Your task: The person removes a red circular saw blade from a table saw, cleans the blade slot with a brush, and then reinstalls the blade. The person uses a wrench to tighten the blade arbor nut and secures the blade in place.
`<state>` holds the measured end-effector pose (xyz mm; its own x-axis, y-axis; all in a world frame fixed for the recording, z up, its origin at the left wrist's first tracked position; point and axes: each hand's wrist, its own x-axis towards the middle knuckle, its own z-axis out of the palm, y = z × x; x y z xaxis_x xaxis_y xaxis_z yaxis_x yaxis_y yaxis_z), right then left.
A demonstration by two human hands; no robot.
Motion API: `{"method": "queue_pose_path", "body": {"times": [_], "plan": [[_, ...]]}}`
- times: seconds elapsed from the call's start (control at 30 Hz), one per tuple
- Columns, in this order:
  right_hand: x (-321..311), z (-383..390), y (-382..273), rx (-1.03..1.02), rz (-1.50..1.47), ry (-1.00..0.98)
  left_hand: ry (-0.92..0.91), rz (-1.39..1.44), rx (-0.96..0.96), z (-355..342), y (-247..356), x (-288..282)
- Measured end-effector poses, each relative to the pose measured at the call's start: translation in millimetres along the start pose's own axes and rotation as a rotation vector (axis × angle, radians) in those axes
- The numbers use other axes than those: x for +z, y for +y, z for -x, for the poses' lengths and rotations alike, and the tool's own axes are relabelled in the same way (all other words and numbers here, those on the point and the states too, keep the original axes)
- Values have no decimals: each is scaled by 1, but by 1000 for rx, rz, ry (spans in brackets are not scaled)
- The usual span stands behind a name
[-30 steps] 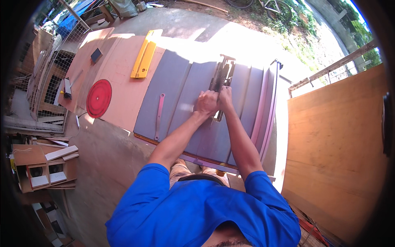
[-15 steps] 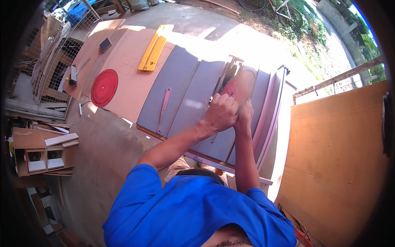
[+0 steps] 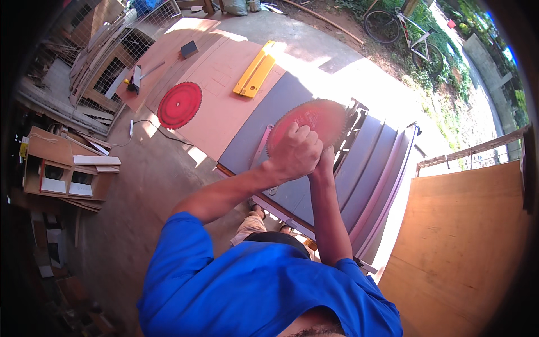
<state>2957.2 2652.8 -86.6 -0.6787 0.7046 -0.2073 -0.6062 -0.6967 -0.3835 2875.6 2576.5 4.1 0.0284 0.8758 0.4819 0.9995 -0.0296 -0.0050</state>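
A red circular saw blade (image 3: 324,115) is held up over the grey table saw top (image 3: 295,92), tilted, beside the long open slot (image 3: 349,132). My left hand (image 3: 297,150) is closed in a fist at the blade's lower middle; what its fingers grip there is hidden. My right hand (image 3: 325,161), partly behind the left, grips the blade's near edge. The blade partly covers a flat pinkish wrench (image 3: 261,147) lying on the saw top. The ring end of a metal tool (image 3: 273,191) shows near the front edge.
A second red saw blade (image 3: 179,105) and a yellow slotted plate (image 3: 255,70) lie on the wooden boards to the left. Beyond them are a mitre gauge (image 3: 135,80) and a dark block (image 3: 189,49). Rails (image 3: 387,185) run along the right; a plywood panel (image 3: 460,224) stands beyond.
The blade has come up out of the slot area and moved left over the saw top, with both hands around it. My view has shifted, so the surroundings sit differently.
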Motion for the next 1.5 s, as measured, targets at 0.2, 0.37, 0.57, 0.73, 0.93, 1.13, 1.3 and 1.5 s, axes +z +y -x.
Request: {"method": "queue_pose_path", "body": {"times": [0.2,0.37,0.57,0.73,0.93,1.13,1.3,1.5], "plan": [[15,-41,78,106,64,-53,-251,-188,-30,17,-57,-8],[31,-75,125,-33,560,-178,-447,-216,1,25,-92,-3],[26,-97,151,-280,1144,-218,-362,-90,-37,32,-139,-8],[24,-104,146,187,-141,93,-336,67,-111,32,-186,-12],[15,-116,162,-24,110,453,-286,272,-549,28,-295,-48],[-13,-121,173,-146,373,529,-222,612,-870,59,-406,-30],[-5,-114,167,-307,1170,472,399,1141,-936,104,-490,7],[17,-107,166,-412,1563,409,637,1315,-1389,147,-514,98]]}}
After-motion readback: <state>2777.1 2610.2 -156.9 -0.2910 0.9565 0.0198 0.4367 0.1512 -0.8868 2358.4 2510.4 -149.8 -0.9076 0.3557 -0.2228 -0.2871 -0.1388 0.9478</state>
